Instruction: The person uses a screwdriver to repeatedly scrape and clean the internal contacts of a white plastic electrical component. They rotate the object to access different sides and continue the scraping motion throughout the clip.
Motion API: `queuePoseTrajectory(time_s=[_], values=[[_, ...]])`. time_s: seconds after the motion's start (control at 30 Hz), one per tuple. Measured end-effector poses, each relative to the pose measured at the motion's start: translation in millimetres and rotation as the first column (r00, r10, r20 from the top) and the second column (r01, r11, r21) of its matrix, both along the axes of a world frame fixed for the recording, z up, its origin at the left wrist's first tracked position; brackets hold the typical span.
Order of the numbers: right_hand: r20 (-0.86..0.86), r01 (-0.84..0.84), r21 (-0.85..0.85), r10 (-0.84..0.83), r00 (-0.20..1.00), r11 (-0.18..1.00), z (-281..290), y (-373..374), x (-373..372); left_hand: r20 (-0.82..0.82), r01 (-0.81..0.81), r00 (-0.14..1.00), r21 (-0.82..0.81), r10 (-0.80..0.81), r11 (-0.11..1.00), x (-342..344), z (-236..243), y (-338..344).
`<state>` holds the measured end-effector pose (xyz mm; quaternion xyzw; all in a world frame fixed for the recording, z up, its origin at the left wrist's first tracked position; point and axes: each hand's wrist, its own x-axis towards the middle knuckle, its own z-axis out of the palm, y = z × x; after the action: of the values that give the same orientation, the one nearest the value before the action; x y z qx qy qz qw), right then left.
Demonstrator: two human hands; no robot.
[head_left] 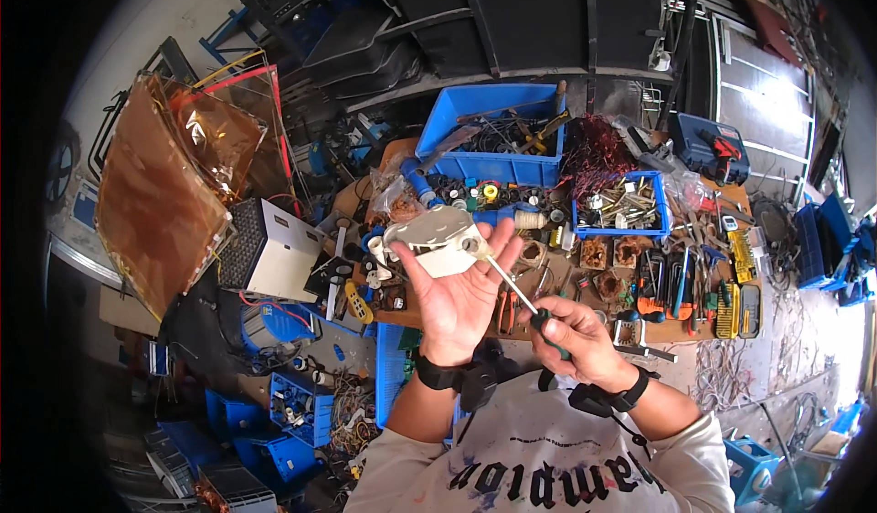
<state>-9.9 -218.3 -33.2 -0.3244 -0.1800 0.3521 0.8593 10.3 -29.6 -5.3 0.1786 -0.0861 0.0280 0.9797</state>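
We're in an off-white, short-sleeved cloth T-shirt [598, 454]: big black blackletter-style lettering [548, 484] across the front, small dark print line [555, 440] near it, faint coloured smudges on the fabric. Left wrist: black strap [438, 373], dark boxy module [479, 387]. Right wrist: similar black band [633, 390], dark module too. Our left hand [454, 305] and right hand [582, 335]: bare.

The left hand [452, 312] holds a white part [434, 234]. The right hand [577, 338] holds a screwdriver [513, 286], pointing at the part. Past both hands is a big blue bin [493, 168]. A small blue tray [623, 233] sits on the surface [678, 330], beyond the right hand.
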Motion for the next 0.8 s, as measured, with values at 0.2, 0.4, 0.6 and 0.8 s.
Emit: queuePoseTrajectory(time_s=[0.2, 0.4, 0.6, 0.8], values=[[-0.185, -0.221, 0.316, 0.288, 0.939, 0.923, -20, 2, -4, -0.005, 0.176, 0.984, -0.144, -0.179, 0.974, -8, 11, -10], [-0.363, -0.185, 0.398, 0.339, 0.868, 0.898, -39, -20, 8, 0.047, 0.192, 0.981, -0.203, -0.187, 0.960, -10, 15, 8], [0.125, 0.074, -0.213, -0.048, 0.991, 0.974, 6, -44, 7, 0.049, 0.158, 0.987, -0.080, -0.155, 0.984, -18, 13, 20], [0.677, 0.477, -0.338, -0.143, 0.722, 0.811, 36, -28, -24, 0.008, -0.021, 1.000, 0.089, 0.020, 0.996, -21, -1, 15]])
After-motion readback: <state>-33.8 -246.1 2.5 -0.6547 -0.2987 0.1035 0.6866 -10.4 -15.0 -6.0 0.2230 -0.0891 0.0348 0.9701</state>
